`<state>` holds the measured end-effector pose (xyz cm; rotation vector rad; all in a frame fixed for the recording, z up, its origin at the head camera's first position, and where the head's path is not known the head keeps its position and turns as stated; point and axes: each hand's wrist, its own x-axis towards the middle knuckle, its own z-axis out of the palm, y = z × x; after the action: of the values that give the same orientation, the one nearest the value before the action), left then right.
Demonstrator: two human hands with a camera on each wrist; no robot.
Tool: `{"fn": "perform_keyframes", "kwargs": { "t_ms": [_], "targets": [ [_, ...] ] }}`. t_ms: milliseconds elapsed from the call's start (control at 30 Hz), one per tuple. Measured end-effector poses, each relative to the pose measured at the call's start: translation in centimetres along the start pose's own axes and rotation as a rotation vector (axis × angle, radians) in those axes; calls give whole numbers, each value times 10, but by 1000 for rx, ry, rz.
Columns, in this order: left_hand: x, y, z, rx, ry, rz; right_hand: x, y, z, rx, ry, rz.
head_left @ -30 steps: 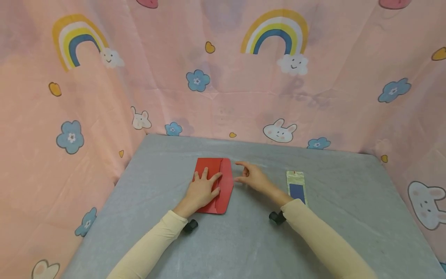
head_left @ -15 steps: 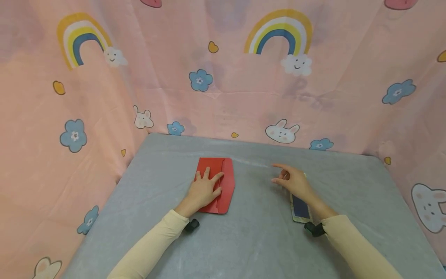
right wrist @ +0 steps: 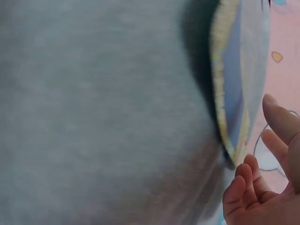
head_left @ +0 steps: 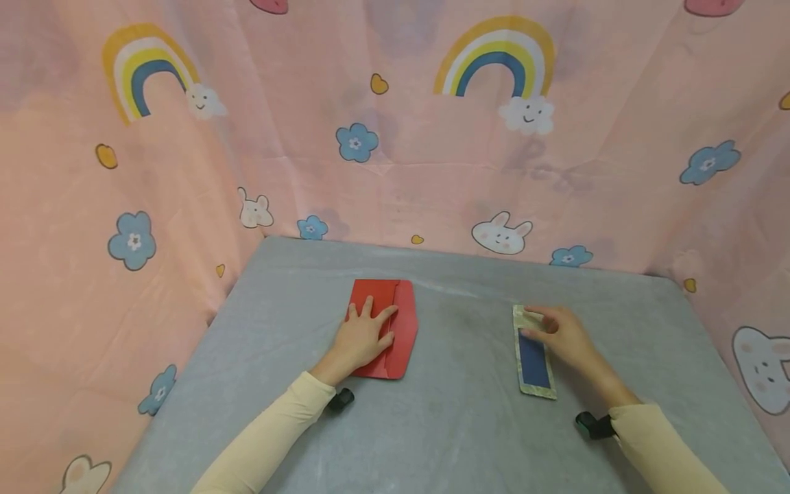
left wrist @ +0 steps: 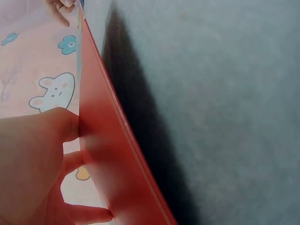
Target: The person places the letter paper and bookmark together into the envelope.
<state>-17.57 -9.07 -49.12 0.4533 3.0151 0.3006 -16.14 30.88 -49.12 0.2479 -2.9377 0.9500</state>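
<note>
My left hand rests on a red envelope with its fingers spread. The envelope lies flat, its flap unfolded to the right. In the left wrist view the envelope appears edge-on, and the thumb and fingertips touch its face. My right hand hovers by the far end of a flat, bookmark-like strip, pale gold-green with a dark blue panel. Its thumb and index finger are apart. The right wrist view has the strip beyond the right hand, whose fingers are loosely bent with nothing between them.
A grey cloth-covered table lies under everything. Pink curtain with rainbows, rabbits and flowers encloses its back and sides. Dark wrist devices sit below both wrists.
My right hand has moved from beside the envelope rightward to the strip, passing over it. My left hand and the envelope have stayed put.
</note>
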Motion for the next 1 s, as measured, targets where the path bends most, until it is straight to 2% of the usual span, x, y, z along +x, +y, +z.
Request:
{"fn": "perform_keyframes", "kwargs": {
  "t_ms": [467, 667, 833, 1000],
  "targets": [
    [0, 0, 1, -18, -2, -5, -6, 2, 10, -39, -19, 116],
    [0, 0, 1, -8, 0, -5, -7, 2, 10, -71, -12, 74],
    [0, 0, 1, -2, 5, -2, -4, 6, 8, -55, -17, 42],
    [0, 0, 1, -8, 7, 2, 0, 9, 3, -7, -55, 34]
  ]
}}
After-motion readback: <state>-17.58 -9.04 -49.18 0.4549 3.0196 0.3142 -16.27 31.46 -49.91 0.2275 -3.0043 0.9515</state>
